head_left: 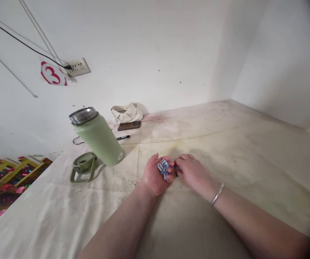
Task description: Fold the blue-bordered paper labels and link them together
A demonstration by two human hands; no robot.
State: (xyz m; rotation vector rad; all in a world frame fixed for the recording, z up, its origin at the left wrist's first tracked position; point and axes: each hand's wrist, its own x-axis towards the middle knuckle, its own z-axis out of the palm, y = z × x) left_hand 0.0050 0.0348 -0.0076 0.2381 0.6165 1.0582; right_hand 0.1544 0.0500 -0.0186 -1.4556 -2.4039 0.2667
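Note:
My left hand [155,176] is turned palm up and cupped, its fingers curled round several small blue-and-white pieces [163,167]. They look flat and rectangular, but their exact kind is too small to make out. Close against its fingertips is my right hand [191,169], palm down with the fingers bent together. A bit of blue shows under the right fingertips; what they pinch is mostly hidden. A silvery bracelet [218,194] circles the right wrist.
Left of my hands stands an uncapped green bottle [98,140], its green lid [85,165] beside it. Behind are a black pen [123,137], a phone [129,125] and a white handbag [128,112] near the wall. The cloth-covered table [49,212] ends at the left.

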